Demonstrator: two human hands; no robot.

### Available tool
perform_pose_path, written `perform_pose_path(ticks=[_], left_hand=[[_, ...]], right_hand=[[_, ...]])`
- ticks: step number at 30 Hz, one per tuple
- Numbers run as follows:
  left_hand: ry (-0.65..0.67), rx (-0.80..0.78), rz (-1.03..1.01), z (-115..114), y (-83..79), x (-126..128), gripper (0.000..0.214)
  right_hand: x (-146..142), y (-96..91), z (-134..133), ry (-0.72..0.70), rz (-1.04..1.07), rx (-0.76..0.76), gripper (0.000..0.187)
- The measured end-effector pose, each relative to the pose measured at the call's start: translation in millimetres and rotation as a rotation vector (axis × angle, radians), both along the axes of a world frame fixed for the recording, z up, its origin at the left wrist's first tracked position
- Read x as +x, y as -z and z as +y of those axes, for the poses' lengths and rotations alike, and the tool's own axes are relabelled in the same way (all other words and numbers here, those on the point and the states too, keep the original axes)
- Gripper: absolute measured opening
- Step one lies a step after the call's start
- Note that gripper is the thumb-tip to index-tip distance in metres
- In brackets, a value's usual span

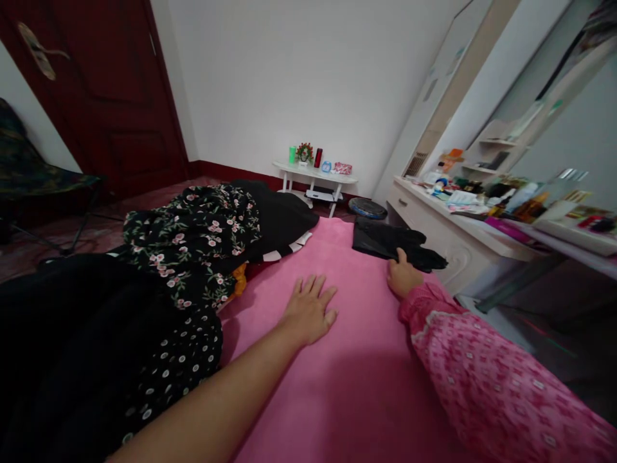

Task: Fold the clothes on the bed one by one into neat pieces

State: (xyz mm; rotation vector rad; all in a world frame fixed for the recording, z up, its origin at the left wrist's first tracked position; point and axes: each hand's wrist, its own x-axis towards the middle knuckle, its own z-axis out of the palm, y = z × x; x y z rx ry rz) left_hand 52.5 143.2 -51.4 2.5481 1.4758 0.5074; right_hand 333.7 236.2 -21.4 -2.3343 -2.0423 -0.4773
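Observation:
My left hand point(310, 310) lies flat on the pink bedsheet point(337, 379), fingers stretched out and holding nothing. My right hand point(401, 275), in a pink patterned sleeve, rests at the near edge of a folded black garment point(393, 243) on the bed's right side. One finger points up against the cloth and the other fingers are curled; whether it grips the garment is not clear. A pile of clothes lies to the left: a black floral piece point(197, 235), a black dotted piece point(186, 360) and plain black fabric point(279, 218).
A cluttered white dresser point(448, 231) with bottles and a mirror stands at the right. A small white table point(314, 175) with a cup, a plant and a clock stands at the far wall. A dark red door point(101, 96) and a folding chair point(33, 173) are at the left.

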Motion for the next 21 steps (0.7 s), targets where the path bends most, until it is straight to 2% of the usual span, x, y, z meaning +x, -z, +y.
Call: perform_pose_path(ticks=[4,8,10,13,15,17,18,20,21], left_hand=[[-0.009,0.019,-0.011,1.8,1.4,0.7,0.054],[-0.019,0.031,-0.022,2.9,3.8,0.7,0.054],[-0.016,0.025,-0.025,2.6,3.4,0.4,0.054],[-0.008,-0.007,-0.048,1.9,0.4,-0.4,0.054],[-0.012,-0.035,-0.099,2.6,-2.0,-1.6,0.057],[-0.037,-0.049,-0.218,5.3,-3.8,-3.7,0.057],[-0.064,-0.05,-0.311,7.4,-4.4,-5.2,0.056],[-0.139,-0.057,-0.547,11.7,-5.3,-8.9,0.051],[-0.174,-0.069,-0.666,13.4,-5.8,-10.9,0.05]], right_hand=[[-1.6,5.2,34.3,0.086,0.017,-0.004,0.036],[3.5,3.3,40.5,0.06,0.065,0.039,0.032],[4.2,-10.3,37.9,0.029,0.09,0.06,0.026],[-6.8,-48.2,27.8,-0.035,0.118,0.101,0.019],[-27.0,-77.0,8.4,-0.097,0.172,0.146,0.017],[-57.7,-99.1,-30.0,-0.226,0.308,0.174,0.015],[-75.7,-106.0,-57.2,-0.35,0.432,0.146,0.014],[-112.1,-111.6,-123.5,-0.515,0.5,0.039,0.017],[-128.2,-111.6,-158.9,-0.675,0.616,-0.108,0.019]])
